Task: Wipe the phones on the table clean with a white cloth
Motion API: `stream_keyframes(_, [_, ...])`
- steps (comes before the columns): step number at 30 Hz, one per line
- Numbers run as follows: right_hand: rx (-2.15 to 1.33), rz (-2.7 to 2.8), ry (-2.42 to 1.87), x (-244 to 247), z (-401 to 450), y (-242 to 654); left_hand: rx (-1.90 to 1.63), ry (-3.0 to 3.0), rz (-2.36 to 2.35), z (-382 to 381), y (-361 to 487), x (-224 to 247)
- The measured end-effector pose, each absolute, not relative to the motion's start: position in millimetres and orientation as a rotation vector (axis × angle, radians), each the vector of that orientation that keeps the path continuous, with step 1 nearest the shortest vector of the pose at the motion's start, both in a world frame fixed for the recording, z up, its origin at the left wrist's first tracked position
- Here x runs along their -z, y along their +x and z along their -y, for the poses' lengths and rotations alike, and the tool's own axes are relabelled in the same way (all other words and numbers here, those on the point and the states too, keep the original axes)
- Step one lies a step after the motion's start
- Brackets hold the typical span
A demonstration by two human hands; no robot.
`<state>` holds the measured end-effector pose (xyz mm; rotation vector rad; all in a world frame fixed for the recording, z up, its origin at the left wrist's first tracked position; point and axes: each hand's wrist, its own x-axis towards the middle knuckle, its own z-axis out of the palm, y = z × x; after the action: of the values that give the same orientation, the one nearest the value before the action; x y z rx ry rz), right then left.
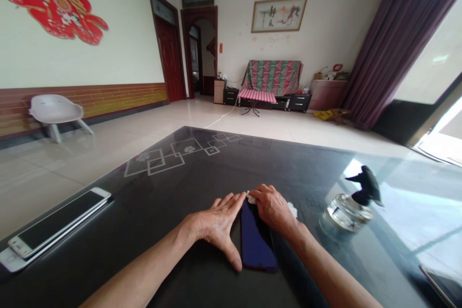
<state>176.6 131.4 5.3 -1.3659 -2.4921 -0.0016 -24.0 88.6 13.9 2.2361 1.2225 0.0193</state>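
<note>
A dark phone [257,245] with a bluish screen lies flat on the black glossy table [173,202]. Along its left side is my left hand [218,224], fingers stretched out, the fingertips at the phone's top left corner and the thumb beside its lower left edge. My right hand [272,207] is closed on a white tissue [250,198] at the phone's top edge. Another white scrap [292,209] shows just behind that hand, partly hidden by it.
Two white phones [59,224] lie stacked at the left. A clear spray bottle [348,211] with a black nozzle stands at the right. Another phone [443,286] is at the lower right edge. Beyond the table are a white chair [56,108] and a striped-cloth stand [257,96].
</note>
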Motion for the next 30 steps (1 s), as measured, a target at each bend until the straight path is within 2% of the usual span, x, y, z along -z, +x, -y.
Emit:
stream_keyframes(8, [0.013, 2.446, -1.423, -4, -135, 194, -0.185, 2.294, -1.239, -85, -17, -2])
stream_keyframes(17, [0.014, 2.394, -1.396, 3, -139, 217, -0.035, 2.43, -1.013, -125, 3, -10])
stream_keyframes(30, [-0.079, 2.304, -1.357, 8, -138, 221, -0.159, 2.378, -0.969, -126, 7, 6])
